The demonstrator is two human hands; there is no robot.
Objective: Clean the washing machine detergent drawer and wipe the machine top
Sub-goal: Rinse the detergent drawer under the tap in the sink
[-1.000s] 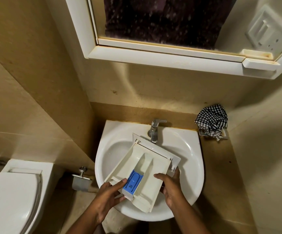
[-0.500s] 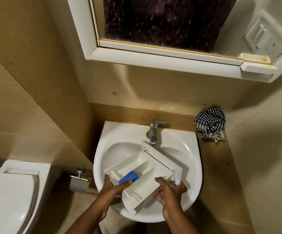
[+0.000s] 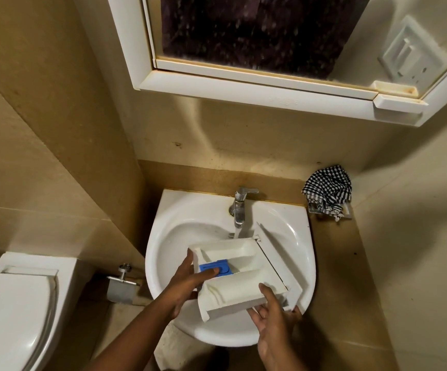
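A white detergent drawer [image 3: 243,279] with a blue insert [image 3: 225,266] lies tilted in the white sink [image 3: 187,228], under the chrome tap [image 3: 239,207]. A thin stream of water [image 3: 237,232] falls from the spout onto the drawer's far end. My left hand [image 3: 187,282] grips the drawer's left side, thumb on the blue insert. My right hand [image 3: 273,314] holds its near right corner from below. The drawer's front panel [image 3: 276,255] points to the right.
A black-and-white checked cloth [image 3: 328,188] sits on a small holder on the right wall ledge. A mirrored cabinet [image 3: 257,84] hangs above the sink. A toilet [image 3: 16,303] stands at the left, with a paper holder [image 3: 120,287] between it and the sink.
Both hands have turned the drawer clockwise and laid it flatter in the basin, its front panel swinging right. Water now runs from the tap onto it.
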